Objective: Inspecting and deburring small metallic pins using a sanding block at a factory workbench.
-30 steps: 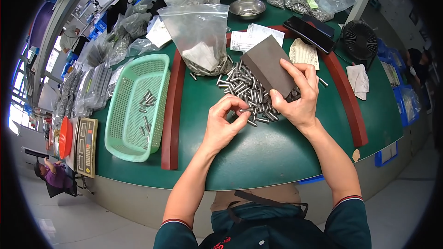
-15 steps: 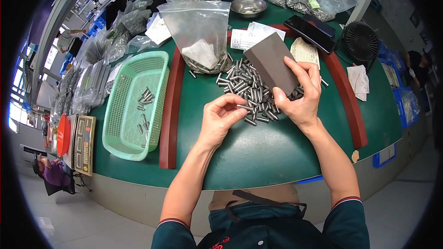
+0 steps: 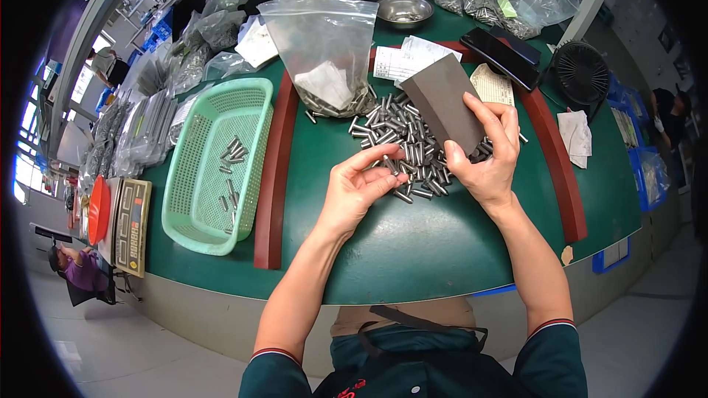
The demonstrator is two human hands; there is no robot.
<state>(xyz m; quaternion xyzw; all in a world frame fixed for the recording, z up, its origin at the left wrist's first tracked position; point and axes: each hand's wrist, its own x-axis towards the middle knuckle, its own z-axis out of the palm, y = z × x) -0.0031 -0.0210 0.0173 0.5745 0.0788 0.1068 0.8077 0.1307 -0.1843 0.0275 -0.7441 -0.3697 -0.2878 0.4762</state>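
L hand (image 3: pixel 350 190): fingers pinched metal pin (image 3: pixel 391 165) at approx 8 o'clock of pile (image 3: pixel 417 152)
R hand (image 3: pixel 488 164): fingers gripped dark block (image 3: pixel 442 99), pile's 1 o'clock
Risk: loose pinch cd've dropped pin; tipped block cd've scattered pile

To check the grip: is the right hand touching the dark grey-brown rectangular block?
Touching: the head view shows the right hand holding the block, fingertip on its face.
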